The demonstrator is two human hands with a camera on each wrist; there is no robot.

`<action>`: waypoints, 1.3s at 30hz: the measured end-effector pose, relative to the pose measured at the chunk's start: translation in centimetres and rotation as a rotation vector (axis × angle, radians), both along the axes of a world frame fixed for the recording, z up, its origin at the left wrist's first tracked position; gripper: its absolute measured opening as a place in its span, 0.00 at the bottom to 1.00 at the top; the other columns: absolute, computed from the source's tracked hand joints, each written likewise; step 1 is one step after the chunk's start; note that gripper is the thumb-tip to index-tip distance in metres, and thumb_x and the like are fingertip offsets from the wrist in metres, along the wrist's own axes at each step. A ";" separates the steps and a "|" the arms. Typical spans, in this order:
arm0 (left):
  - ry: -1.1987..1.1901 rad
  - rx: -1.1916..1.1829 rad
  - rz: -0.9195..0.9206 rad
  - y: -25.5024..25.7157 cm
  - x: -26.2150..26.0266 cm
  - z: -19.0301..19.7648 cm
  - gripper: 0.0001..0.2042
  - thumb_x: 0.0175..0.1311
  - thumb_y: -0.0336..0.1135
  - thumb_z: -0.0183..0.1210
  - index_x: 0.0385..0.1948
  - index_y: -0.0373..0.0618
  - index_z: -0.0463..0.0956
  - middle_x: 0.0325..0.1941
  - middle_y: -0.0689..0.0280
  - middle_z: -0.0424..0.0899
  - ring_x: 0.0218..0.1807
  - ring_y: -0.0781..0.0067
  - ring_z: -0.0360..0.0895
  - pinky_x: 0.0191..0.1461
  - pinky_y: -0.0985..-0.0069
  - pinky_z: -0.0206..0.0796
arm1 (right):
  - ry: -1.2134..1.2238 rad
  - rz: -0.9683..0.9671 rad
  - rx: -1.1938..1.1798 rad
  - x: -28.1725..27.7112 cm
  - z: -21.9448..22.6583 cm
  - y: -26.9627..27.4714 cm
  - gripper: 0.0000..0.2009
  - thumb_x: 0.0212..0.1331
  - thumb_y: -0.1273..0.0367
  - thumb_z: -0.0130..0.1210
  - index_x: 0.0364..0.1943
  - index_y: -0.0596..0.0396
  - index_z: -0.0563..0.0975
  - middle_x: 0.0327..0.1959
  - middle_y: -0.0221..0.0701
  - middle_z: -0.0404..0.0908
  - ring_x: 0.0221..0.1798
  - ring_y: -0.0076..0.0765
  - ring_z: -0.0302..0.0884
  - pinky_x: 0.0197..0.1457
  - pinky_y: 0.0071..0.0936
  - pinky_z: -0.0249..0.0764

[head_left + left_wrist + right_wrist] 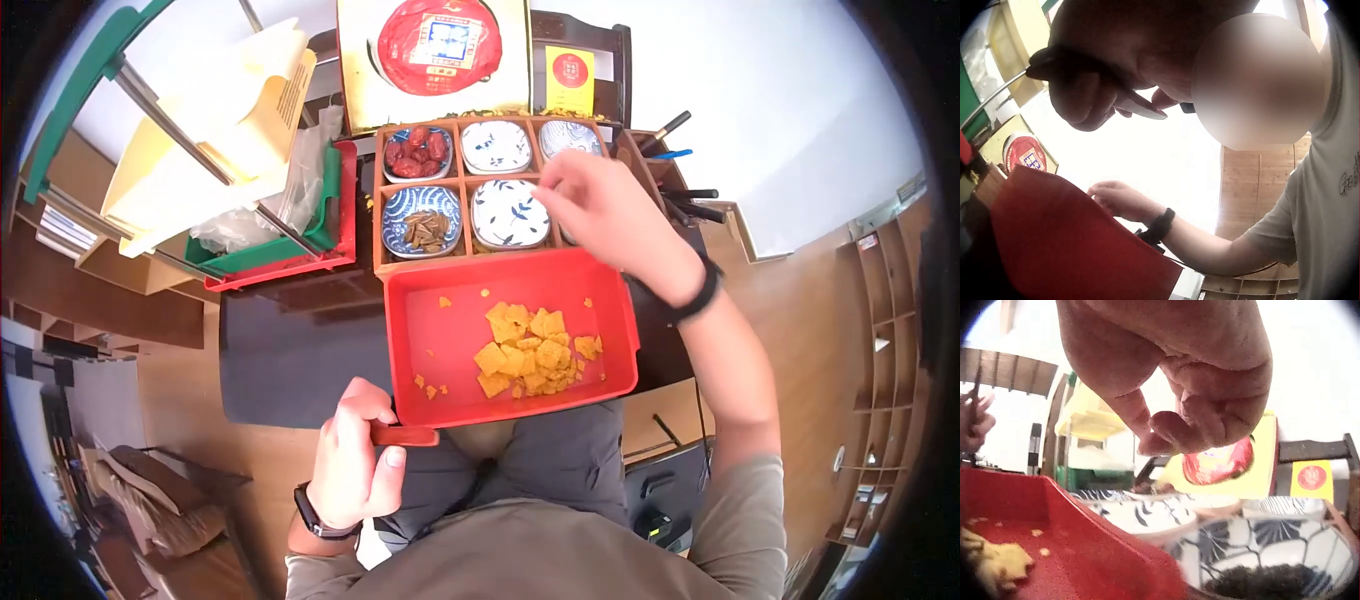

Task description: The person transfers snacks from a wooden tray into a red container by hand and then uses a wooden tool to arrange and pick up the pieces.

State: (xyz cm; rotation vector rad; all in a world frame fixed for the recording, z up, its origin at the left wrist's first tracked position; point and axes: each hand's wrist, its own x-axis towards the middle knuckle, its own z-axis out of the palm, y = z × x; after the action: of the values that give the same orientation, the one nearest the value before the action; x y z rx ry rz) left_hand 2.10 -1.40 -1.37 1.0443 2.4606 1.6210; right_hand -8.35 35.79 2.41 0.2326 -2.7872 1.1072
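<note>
My left hand grips a narrow reddish-brown implement beside the near-left corner of a red tray. Yellow-orange flat pieces lie in the tray. Over the right part of a compartmented wooden box hovers my right hand, its fingers curled. In the right wrist view, thumb and fingertips meet with nothing visible between them. Below is a patterned dish with dark contents. Other dishes hold red dates and brown pieces; a leaf-patterned dish looks empty.
Behind the box stand a round red package in a gold case and a yellow card. A rack with a green basket is at the left. Pens stick out at the right. The dark table extends left of the tray.
</note>
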 end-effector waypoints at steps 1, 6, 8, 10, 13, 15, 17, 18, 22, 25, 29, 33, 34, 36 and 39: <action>0.017 0.009 -0.020 0.0 0.0 -0.3 0.13 0.73 0.30 0.62 0.51 0.39 0.69 0.43 0.51 0.77 0.33 0.55 0.77 0.34 0.62 0.71 | -0.063 0.034 -0.005 2.0 1.7 -0.9 0.10 0.71 0.65 0.67 0.44 0.57 0.81 0.30 0.40 0.85 0.32 0.44 0.86 0.36 0.38 0.79; 0.175 -0.021 -0.157 2.1 0.0 1.0 0.14 0.73 0.26 0.64 0.56 0.38 0.73 0.46 0.50 0.79 0.38 0.50 0.82 0.38 0.59 0.78 | -0.175 0.531 0.019 10.6 5.7 -4.2 0.26 0.68 0.51 0.72 0.60 0.50 0.77 0.27 0.32 0.83 0.27 0.44 0.86 0.29 0.39 0.78; 0.228 -0.011 -0.230 3.0 0.0 1.4 0.16 0.71 0.25 0.66 0.58 0.37 0.75 0.47 0.51 0.80 0.40 0.50 0.83 0.40 0.58 0.80 | -0.289 0.624 -0.024 12.2 5.1 -5.3 0.37 0.65 0.44 0.73 0.68 0.48 0.70 0.27 0.33 0.83 0.29 0.47 0.88 0.30 0.40 0.79; 0.260 -0.015 -0.317 3.9 0.4 1.6 0.21 0.63 0.23 0.72 0.58 0.35 0.78 0.49 0.52 0.79 0.41 0.53 0.83 0.39 0.61 0.79 | -0.294 0.642 -0.093 13.5 3.4 -6.1 0.37 0.65 0.45 0.74 0.67 0.50 0.69 0.28 0.33 0.83 0.30 0.47 0.88 0.30 0.41 0.79; 0.281 0.038 -0.385 5.0 1.0 1.7 0.21 0.59 0.22 0.72 0.56 0.31 0.81 0.51 0.54 0.79 0.42 0.56 0.84 0.40 0.63 0.79 | -0.385 0.643 -0.141 14.1 3.0 -6.4 0.35 0.65 0.49 0.75 0.62 0.53 0.68 0.30 0.34 0.81 0.29 0.48 0.86 0.30 0.42 0.78; 0.326 0.070 -0.422 5.5 1.1 1.2 0.20 0.58 0.23 0.71 0.54 0.30 0.83 0.51 0.55 0.79 0.43 0.56 0.84 0.41 0.64 0.78 | -0.338 0.605 -0.211 14.7 1.8 -6.4 0.33 0.65 0.51 0.76 0.60 0.54 0.68 0.29 0.34 0.79 0.28 0.48 0.85 0.31 0.43 0.79; 0.336 0.061 -0.399 5.9 1.4 1.1 0.19 0.55 0.23 0.75 0.51 0.35 0.86 0.49 0.57 0.81 0.44 0.56 0.85 0.42 0.64 0.80 | -0.256 0.555 -0.264 15.7 -0.1 -6.7 0.32 0.65 0.53 0.76 0.58 0.54 0.68 0.29 0.33 0.79 0.28 0.49 0.85 0.31 0.44 0.79; 0.341 0.056 -0.386 6.1 1.5 1.1 0.19 0.54 0.23 0.77 0.50 0.38 0.87 0.48 0.59 0.82 0.44 0.56 0.86 0.43 0.63 0.81 | -0.198 0.524 -0.283 16.1 -1.0 -6.9 0.31 0.65 0.54 0.76 0.57 0.54 0.68 0.28 0.33 0.79 0.28 0.50 0.85 0.32 0.44 0.79; 0.339 0.054 -0.361 6.5 1.8 1.2 0.18 0.54 0.22 0.77 0.49 0.38 0.87 0.50 0.58 0.83 0.46 0.56 0.86 0.44 0.62 0.82 | -0.172 0.478 -0.242 16.4 -2.3 -6.7 0.25 0.63 0.59 0.76 0.51 0.52 0.71 0.29 0.34 0.80 0.30 0.55 0.85 0.33 0.45 0.80; 0.342 0.064 -0.353 6.7 1.5 1.4 0.17 0.55 0.25 0.77 0.48 0.39 0.87 0.50 0.57 0.83 0.46 0.55 0.86 0.46 0.61 0.82 | -0.231 0.582 -0.210 15.5 -0.4 -6.1 0.18 0.61 0.63 0.75 0.42 0.50 0.73 0.29 0.35 0.78 0.30 0.59 0.84 0.32 0.47 0.79; 0.389 -0.034 -0.221 5.1 0.1 2.4 0.16 0.58 0.33 0.76 0.47 0.43 0.85 0.49 0.58 0.85 0.45 0.54 0.86 0.47 0.59 0.79 | 0.037 0.549 -0.289 15.0 0.1 -4.0 0.15 0.61 0.69 0.71 0.36 0.48 0.70 0.25 0.34 0.71 0.26 0.56 0.77 0.27 0.44 0.72; 0.341 -0.196 -0.034 3.7 -2.9 3.6 0.11 0.58 0.26 0.71 0.42 0.42 0.82 0.41 0.56 0.87 0.41 0.52 0.86 0.45 0.60 0.78 | 0.081 0.177 -0.509 14.4 0.7 -1.7 0.11 0.66 0.80 0.65 0.44 0.54 0.74 0.29 0.27 0.74 0.30 0.27 0.79 0.35 0.26 0.72; 0.328 -0.241 0.002 3.5 -3.7 3.9 0.10 0.58 0.24 0.70 0.41 0.41 0.82 0.40 0.55 0.86 0.40 0.51 0.86 0.45 0.60 0.78 | 0.043 0.107 -0.470 13.6 1.6 -1.0 0.10 0.68 0.80 0.64 0.46 0.56 0.75 0.32 0.27 0.77 0.33 0.21 0.80 0.37 0.23 0.73; 0.300 -0.237 0.031 3.5 -5.3 4.1 0.09 0.59 0.22 0.68 0.39 0.39 0.81 0.39 0.54 0.86 0.40 0.50 0.85 0.46 0.60 0.78 | 0.080 0.115 -0.341 12.0 2.3 0.2 0.03 0.71 0.78 0.63 0.43 0.59 0.80 0.39 0.29 0.84 0.38 0.19 0.81 0.41 0.23 0.76; 0.289 -0.298 0.065 3.9 -7.6 4.8 0.06 0.64 0.22 0.66 0.39 0.36 0.79 0.39 0.55 0.84 0.41 0.51 0.85 0.46 0.64 0.77 | -0.018 0.118 -0.388 10.1 3.2 0.6 0.03 0.71 0.78 0.63 0.45 0.59 0.83 0.37 0.28 0.84 0.38 0.20 0.81 0.44 0.23 0.75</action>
State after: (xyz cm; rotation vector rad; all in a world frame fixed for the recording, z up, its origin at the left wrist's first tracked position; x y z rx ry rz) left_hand -5.54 2.52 3.46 1.2339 2.8292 1.1308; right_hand 1.73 36.43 5.60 0.3463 -2.5292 1.6516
